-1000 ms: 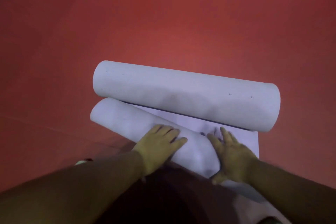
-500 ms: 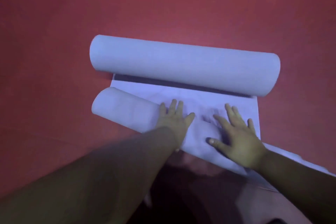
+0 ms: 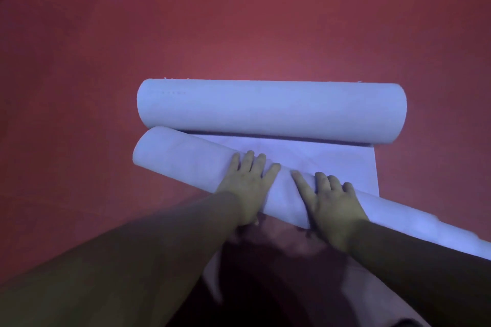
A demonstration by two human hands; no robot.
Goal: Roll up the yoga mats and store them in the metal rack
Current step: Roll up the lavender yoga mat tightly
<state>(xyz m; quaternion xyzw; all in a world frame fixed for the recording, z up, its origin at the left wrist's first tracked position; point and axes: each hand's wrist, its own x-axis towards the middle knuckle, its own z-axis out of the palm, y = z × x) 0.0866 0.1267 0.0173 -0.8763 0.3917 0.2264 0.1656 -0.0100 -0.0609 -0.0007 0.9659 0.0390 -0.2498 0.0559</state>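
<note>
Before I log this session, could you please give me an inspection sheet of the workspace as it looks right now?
Surface: red floor, dimly lit.
Job's things: near roll lies skewed toward the far roll; a flat stretch of mat shows between them, wider on the right.
Clutter: nothing seen.
Grippers: left hand and right hand press flat on the near roll.
Cables: nothing seen.
Surroundings: metal rack not in view; dark shape at the upper left edge, too unclear to name.
</note>
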